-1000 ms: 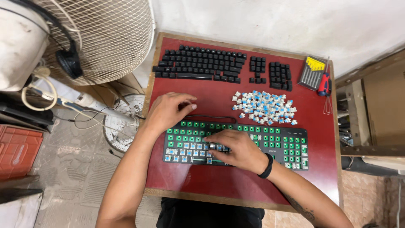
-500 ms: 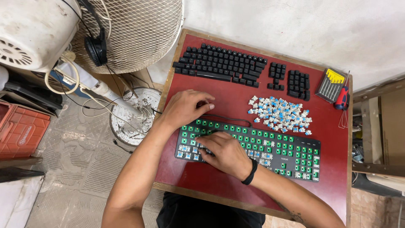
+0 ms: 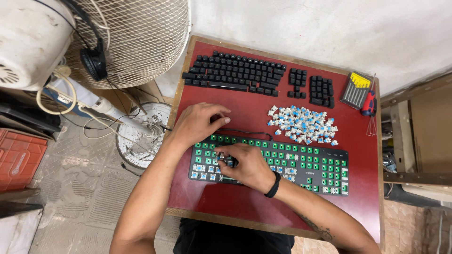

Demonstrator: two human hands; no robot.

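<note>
Both hands are down on the stripped keyboard (image 3: 301, 164), which lies along the near edge of the red desk (image 3: 245, 207), its green plate bare over most of its width with a few blue-topped switches seated at the left end. The right hand (image 3: 245, 165) is curled over that left end, fingertips pinched close on what looks like a single switch (image 3: 225, 162), though the knuckles hide whether it is truly gripped. The left hand (image 3: 197, 123) rests half-closed at the keyboard's far left corner, fingers bent, steadying the frame and holding nothing I can make out. My read: the board itself is rigid and fairly hefty, best braced flat by its frame edges; the switches are small, light, hard plastic with thin pins underneath that would bend easily, so pinch them by the two side walls and keep them straight. Loose switches (image 3: 303, 123) sit heaped toward the middle of the desk, the black keycaps (image 3: 235, 71) laid out in rows along the far edge, and a screwdriver set (image 3: 356, 89) sits by the far right corner.
</note>
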